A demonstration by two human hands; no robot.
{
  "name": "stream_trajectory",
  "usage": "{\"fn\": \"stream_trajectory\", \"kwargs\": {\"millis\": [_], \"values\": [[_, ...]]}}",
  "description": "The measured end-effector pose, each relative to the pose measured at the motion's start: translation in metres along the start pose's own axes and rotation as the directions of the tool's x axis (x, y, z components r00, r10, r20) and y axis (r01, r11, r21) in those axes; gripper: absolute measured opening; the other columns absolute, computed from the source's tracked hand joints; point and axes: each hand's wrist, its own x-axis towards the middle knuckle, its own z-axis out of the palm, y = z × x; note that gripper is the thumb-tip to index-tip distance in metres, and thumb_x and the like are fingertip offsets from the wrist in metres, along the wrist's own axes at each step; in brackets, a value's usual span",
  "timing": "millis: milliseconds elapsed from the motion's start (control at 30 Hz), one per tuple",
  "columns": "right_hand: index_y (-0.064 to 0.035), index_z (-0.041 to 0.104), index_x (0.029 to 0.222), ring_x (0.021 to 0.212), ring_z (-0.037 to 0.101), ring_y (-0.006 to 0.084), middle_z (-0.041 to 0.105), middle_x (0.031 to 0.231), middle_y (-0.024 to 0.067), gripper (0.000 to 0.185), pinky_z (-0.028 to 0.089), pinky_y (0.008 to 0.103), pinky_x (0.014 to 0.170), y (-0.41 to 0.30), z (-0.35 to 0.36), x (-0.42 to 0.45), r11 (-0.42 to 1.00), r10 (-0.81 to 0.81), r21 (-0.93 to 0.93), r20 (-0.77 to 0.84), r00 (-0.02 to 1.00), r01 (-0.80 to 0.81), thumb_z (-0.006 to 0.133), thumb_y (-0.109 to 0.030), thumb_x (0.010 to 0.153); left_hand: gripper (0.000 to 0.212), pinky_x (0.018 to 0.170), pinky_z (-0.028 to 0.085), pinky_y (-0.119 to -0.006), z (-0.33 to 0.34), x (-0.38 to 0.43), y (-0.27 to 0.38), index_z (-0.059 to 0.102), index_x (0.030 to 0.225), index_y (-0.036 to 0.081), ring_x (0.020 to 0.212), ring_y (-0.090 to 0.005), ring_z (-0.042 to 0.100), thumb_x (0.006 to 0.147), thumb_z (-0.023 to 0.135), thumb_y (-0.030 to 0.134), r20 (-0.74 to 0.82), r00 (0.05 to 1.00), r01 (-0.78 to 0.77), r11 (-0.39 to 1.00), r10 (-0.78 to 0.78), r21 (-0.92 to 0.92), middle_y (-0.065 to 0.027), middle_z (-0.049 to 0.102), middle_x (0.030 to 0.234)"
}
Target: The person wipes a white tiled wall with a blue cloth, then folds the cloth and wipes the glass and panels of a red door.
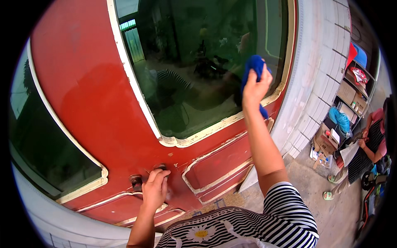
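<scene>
A blue cloth point(255, 63) is bunched in my right hand point(257, 83), which presses it against the dark green glass pane point(192, 102) near its lower right corner. Part of the cloth hangs below my wrist. Peeling cream molding point(211, 129) frames the glass in a red door point(124, 148). Lower left, my left hand point(156, 186) has its fingers closed around a dark door knob point(161, 167). A second dark knob point(136, 183) sits just to its left, untouched.
Another framed pane point(59, 142) is at the left. A tiled wall point(325, 80) runs along the right. Beyond it stand a cluttered shelf point(353, 93), blue cord point(339, 119) and a cardboard box point(325, 139). A person point(367, 155) in a striped apron holds pale material at the far right.
</scene>
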Motion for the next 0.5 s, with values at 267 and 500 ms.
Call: {"fn": "stream_trajectory", "kwargs": {"millis": [267, 500], "values": [[-0.0057, 0.043, 0.128, 0.101, 0.044, 0.0294, 0.040, 0.111, 0.0153, 0.055, 0.038, 0.0332, 0.088, -0.128, 0.037, -0.102, 0.984, -0.118, 0.158, 0.220, 0.968, 0.084, 0.052, 0.004, 0.075, 0.024, 0.057, 0.049, -0.036, -0.004, -0.001, -0.004, 0.057, 0.098, 0.009, 0.074, -0.0300, 0.059, 0.076, 0.056, -0.001, 0.041, 0.998, -0.049, 0.996, 0.052, -0.077, -0.0096, 0.056, 0.097], [-0.0011, 0.044, 0.123, 0.098, 0.050, 0.0182, 0.051, 0.107, 0.0090, 0.038, 0.038, 0.0278, 0.089, -0.152, 0.022, -0.132, 0.706, 0.096, 0.498, 0.637, 0.765, -0.504, 0.050, -0.005, 0.086, 0.028, 0.064, 0.048, -0.037, -0.011, -0.001, -0.006, 0.055, 0.103, 0.009, 0.081, -0.0326, 0.058, 0.077, 0.055, 0.000, 0.133, 0.990, -0.028, 0.989, 0.047, -0.145, -0.0119, 0.054, 0.103]]}}
